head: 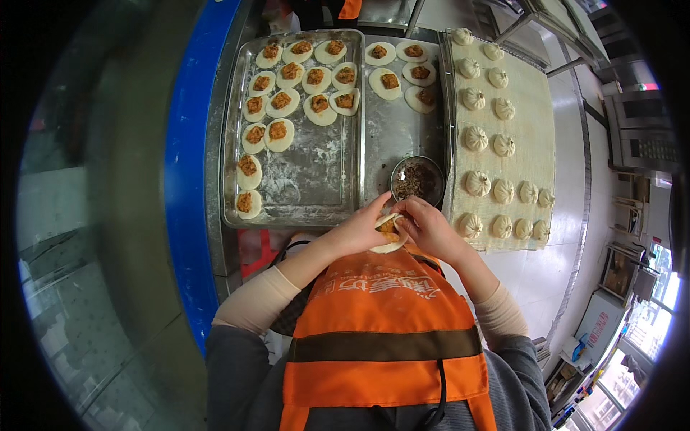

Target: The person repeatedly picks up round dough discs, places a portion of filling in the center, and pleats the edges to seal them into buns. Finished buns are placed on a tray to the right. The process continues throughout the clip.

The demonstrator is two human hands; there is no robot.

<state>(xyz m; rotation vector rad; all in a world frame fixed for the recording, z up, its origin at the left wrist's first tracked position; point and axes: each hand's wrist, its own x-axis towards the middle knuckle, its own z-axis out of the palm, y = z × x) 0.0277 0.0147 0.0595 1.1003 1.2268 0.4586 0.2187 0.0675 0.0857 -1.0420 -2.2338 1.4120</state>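
A round dough wrapper (389, 248) with orange-brown filling on it rests in my left hand (362, 229). The fingers of my right hand (426, 223) pinch the wrapper's upper right edge, and part of the dough is hidden behind them. Just beyond my hands stands a metal bowl (441, 186) with dark crumbly filling inside. To the left lies a floured metal tray (307, 178), where several flat wrappers (280, 134) each carry a lump of filling. More filled wrappers (385, 83) lie flat on the steel surface right of the tray.
On the right, several pleated buns (477, 138) sit in rows on a board with a pale woven cloth (531, 161). A blue edge (186, 134) runs along the left. Part of another person in dark clothing (318, 13) shows at the far side. Metal racks (560, 27) stand at upper right.
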